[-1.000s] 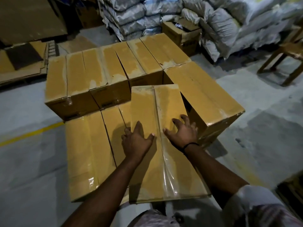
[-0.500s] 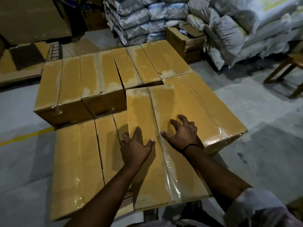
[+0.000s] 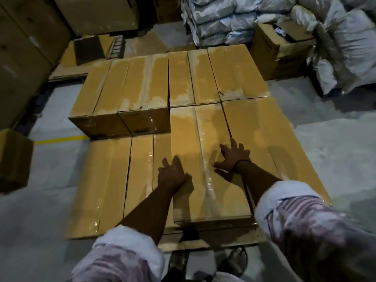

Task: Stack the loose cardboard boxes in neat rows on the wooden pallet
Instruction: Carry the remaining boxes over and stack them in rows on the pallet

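Observation:
Several taped brown cardboard boxes lie in rows on a low pallet, which is almost fully hidden under them. The box under my hands sits in the upper layer, flush against the far-row boxes and the right-hand box. My left hand rests flat on its top near the left edge, fingers spread. My right hand presses flat on the top near its right seam, fingers spread. To the left, lower-layer boxes lie a step below. A two-high stack stands at the far left.
Grey-white sacks pile up behind, with an open carton beside them. Big cardboard cartons wall off the left, and one small box stands on the floor by a yellow line. Bare concrete floor lies to the right.
The box under my hands has slid forward and straightened, closing the gap to the far row and the right-hand box. My view has risen and moved closer over the stack.

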`<state>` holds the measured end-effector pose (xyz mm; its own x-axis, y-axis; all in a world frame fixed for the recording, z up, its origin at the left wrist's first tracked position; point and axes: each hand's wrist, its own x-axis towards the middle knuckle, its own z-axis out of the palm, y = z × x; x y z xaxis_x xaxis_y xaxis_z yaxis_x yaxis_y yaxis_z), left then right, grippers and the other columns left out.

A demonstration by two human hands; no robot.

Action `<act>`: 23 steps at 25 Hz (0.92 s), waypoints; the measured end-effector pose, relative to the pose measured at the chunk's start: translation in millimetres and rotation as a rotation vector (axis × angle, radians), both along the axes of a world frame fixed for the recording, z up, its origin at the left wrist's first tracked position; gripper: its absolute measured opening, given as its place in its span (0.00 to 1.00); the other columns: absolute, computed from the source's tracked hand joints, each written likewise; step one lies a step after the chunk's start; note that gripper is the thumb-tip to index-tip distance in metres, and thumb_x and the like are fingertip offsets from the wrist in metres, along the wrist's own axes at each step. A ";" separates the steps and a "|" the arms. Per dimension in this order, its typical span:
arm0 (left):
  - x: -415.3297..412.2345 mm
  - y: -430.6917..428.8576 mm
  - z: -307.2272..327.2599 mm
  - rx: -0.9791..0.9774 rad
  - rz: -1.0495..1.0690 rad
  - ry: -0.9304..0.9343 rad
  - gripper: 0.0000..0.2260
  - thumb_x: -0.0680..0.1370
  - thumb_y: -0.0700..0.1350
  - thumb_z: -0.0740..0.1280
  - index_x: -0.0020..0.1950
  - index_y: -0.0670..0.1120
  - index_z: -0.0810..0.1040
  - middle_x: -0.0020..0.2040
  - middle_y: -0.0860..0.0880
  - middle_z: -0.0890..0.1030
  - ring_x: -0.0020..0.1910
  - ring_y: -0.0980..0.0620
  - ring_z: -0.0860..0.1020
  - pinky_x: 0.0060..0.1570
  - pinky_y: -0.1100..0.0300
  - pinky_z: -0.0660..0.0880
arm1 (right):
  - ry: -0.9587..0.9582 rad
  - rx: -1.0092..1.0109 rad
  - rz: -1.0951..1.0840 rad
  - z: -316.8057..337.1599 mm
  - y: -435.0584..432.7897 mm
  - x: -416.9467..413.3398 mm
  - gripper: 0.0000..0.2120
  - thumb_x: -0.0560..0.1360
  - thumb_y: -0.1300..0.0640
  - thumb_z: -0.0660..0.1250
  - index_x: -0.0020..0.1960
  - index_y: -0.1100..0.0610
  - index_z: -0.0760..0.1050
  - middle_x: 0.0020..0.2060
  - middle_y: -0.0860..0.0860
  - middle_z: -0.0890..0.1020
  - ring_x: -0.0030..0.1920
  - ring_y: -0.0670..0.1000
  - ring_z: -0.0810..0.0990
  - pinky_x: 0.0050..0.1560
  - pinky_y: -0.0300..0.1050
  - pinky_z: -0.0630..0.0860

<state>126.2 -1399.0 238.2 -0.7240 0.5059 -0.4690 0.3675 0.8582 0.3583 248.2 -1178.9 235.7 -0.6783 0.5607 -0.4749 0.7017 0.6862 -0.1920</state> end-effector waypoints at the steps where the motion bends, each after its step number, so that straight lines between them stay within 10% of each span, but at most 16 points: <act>1: 7.9 -3.4 -6.0 -0.039 0.026 -0.024 0.44 0.75 0.64 0.71 0.82 0.54 0.49 0.79 0.37 0.54 0.72 0.28 0.63 0.68 0.37 0.68 | -0.068 0.015 0.042 -8.9 2.4 8.7 0.50 0.66 0.24 0.65 0.81 0.40 0.49 0.82 0.53 0.41 0.80 0.66 0.47 0.75 0.68 0.54; 6: 69.6 -41.3 -28.9 0.012 0.018 -0.133 0.52 0.72 0.65 0.74 0.81 0.61 0.39 0.79 0.39 0.52 0.69 0.32 0.71 0.65 0.39 0.74 | 0.021 0.072 0.231 -41.0 -20.1 83.2 0.54 0.69 0.20 0.53 0.81 0.45 0.32 0.78 0.56 0.28 0.78 0.62 0.29 0.78 0.64 0.37; 17: 84.7 -66.4 -20.2 -0.039 -0.126 -0.251 0.64 0.66 0.66 0.78 0.81 0.56 0.31 0.76 0.38 0.55 0.72 0.34 0.67 0.72 0.44 0.68 | 0.010 0.019 0.374 -38.8 -44.9 149.7 0.65 0.57 0.13 0.44 0.81 0.50 0.31 0.76 0.57 0.26 0.75 0.57 0.24 0.76 0.54 0.30; 23: 80.5 -85.3 -30.6 -0.008 -0.209 -0.192 0.66 0.64 0.65 0.80 0.81 0.54 0.31 0.79 0.38 0.58 0.74 0.38 0.66 0.70 0.46 0.70 | 0.004 0.027 0.408 -36.5 -45.3 158.5 0.58 0.70 0.29 0.69 0.82 0.53 0.37 0.80 0.58 0.33 0.81 0.59 0.36 0.80 0.51 0.42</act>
